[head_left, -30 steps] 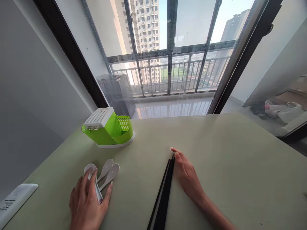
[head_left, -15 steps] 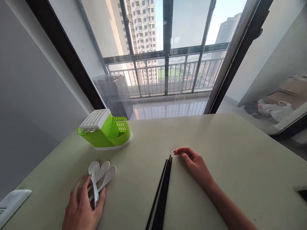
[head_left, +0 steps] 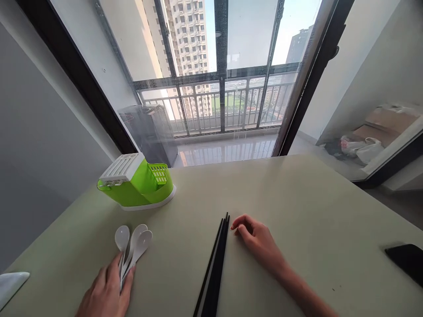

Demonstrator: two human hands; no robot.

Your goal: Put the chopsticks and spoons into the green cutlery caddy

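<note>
My left hand lies at the bottom left on the handles of three white spoons, its fingers closed around them; the bowls fan out toward the far side. My right hand rests on the pale green table just right of a bundle of black chopsticks, fingers curled in with nothing visible in them, fingertips close to the chopstick tips. The chopsticks run from the bottom edge up toward the table's middle.
A green and white cutlery holder stands at the back left of the table. A white object lies at the left edge and a black phone at the right edge. Behind the table is a glass balcony door.
My left hand has drawn the spoons together and slid back toward me. My right hand has curled its fingers and pulled slightly away from the chopstick tips. The view has shifted right.
</note>
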